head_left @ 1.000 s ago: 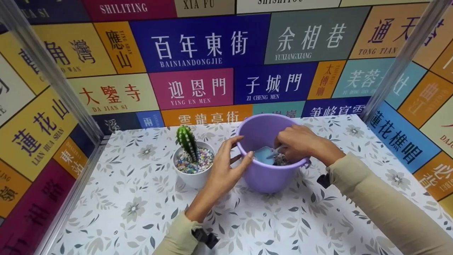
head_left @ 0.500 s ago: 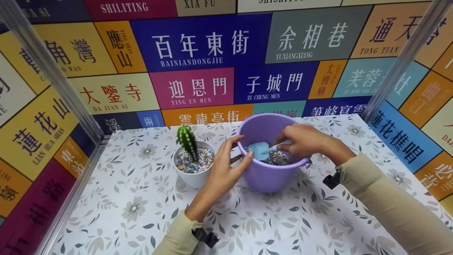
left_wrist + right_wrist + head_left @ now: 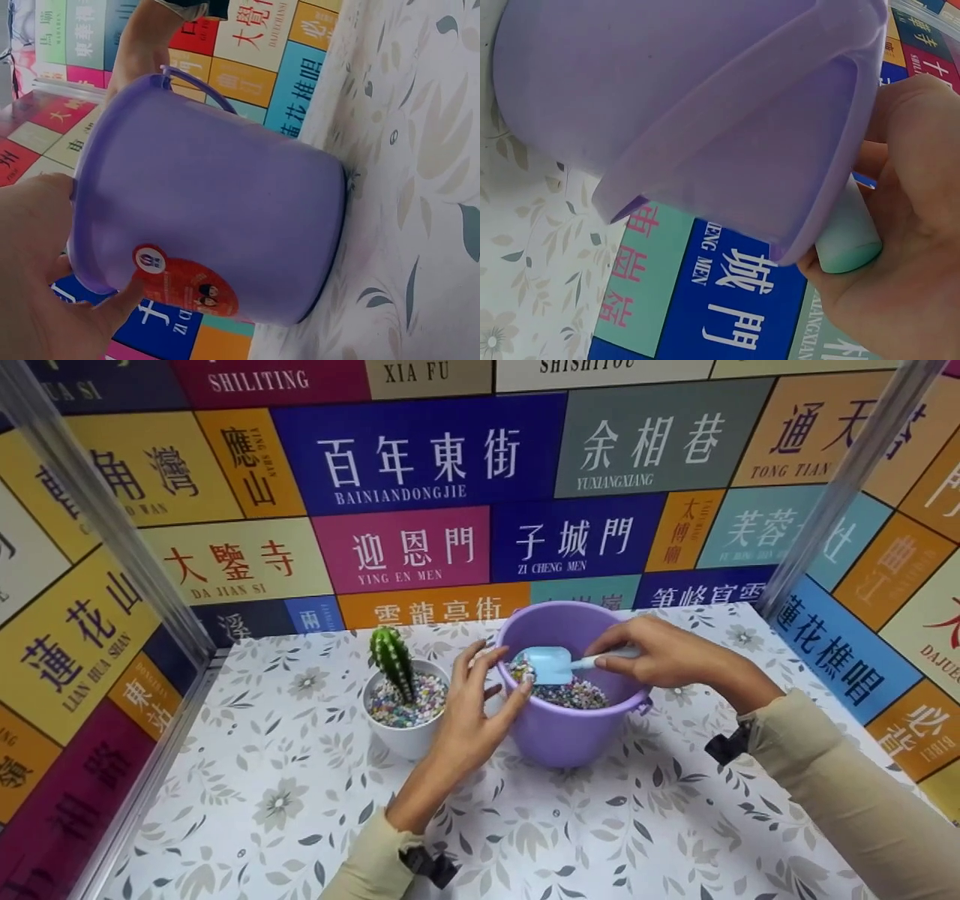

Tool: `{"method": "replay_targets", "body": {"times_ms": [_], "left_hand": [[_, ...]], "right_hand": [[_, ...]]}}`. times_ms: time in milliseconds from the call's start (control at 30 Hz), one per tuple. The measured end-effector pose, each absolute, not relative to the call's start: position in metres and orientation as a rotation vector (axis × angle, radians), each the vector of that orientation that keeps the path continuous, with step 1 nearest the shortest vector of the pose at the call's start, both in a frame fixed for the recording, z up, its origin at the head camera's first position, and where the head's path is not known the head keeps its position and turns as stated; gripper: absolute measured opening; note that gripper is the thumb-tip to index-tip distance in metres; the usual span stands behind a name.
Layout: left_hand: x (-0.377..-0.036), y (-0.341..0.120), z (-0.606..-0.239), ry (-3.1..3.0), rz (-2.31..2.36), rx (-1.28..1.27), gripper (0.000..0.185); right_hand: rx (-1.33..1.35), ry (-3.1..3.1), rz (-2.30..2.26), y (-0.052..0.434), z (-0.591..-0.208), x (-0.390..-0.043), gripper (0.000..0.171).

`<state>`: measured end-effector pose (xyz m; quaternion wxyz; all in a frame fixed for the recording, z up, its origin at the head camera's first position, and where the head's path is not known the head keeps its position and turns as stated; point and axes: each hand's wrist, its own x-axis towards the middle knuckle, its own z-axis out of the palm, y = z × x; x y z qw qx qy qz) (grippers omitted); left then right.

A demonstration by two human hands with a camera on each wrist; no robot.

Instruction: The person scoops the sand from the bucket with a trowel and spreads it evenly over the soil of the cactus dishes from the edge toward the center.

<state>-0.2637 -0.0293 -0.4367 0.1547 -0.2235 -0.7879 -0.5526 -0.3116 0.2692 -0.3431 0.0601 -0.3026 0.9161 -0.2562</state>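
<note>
My right hand (image 3: 656,651) grips the white handle of a small light blue trowel (image 3: 547,664) over the mouth of a purple bucket (image 3: 568,731). Its handle end (image 3: 851,244) sticks out of my fist in the right wrist view. Colourful pebbles lie on the blade's left tip and at the bottom of the bucket. With spread, fairly straight fingers, my left hand (image 3: 474,712) touches the left rim of the bucket. In the left wrist view a red sticker (image 3: 191,287) shows on the bucket's side near a fingertip.
Left of the bucket, a white pot (image 3: 405,737) of coloured pebbles holds a green cactus (image 3: 391,660). Both stand on a table with a floral cloth (image 3: 555,840). Behind rises a wall of coloured signs (image 3: 420,457), with metal posts (image 3: 142,540) at both corners.
My right hand has drawn the trowel up from deep in the bucket toward its rim, moving slightly right. Pebbles now show on the blade. The left hand has stayed at the rim.
</note>
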Motion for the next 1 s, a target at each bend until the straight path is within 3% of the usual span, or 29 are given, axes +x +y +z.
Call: {"method": "replay_targets", "body": {"times_ms": [200,500,700,1000], "left_hand": [[-0.254,-0.041,-0.419,-2.189,-1.32,-0.716,0.056],[-0.229,-0.081,-0.362,-2.073,-1.181,-0.721,0.054],[-0.229,-0.126,-0.346,-2.076,-1.164,-0.544,0.069],[-0.242,-0.161,-0.376,-2.305,-1.207,-0.402,0.102]], "right_hand": [[-0.874,2.786,-0.831,0.273,-0.343,-0.311,0.023],[-0.881,2.823,-0.867,0.272,-0.337,-0.312,0.022],[-0.934,2.809,-0.912,0.261,-0.333,-0.312,0.023],[-0.971,2.798,-0.928,0.242,-0.331,-0.315,0.023]]}}
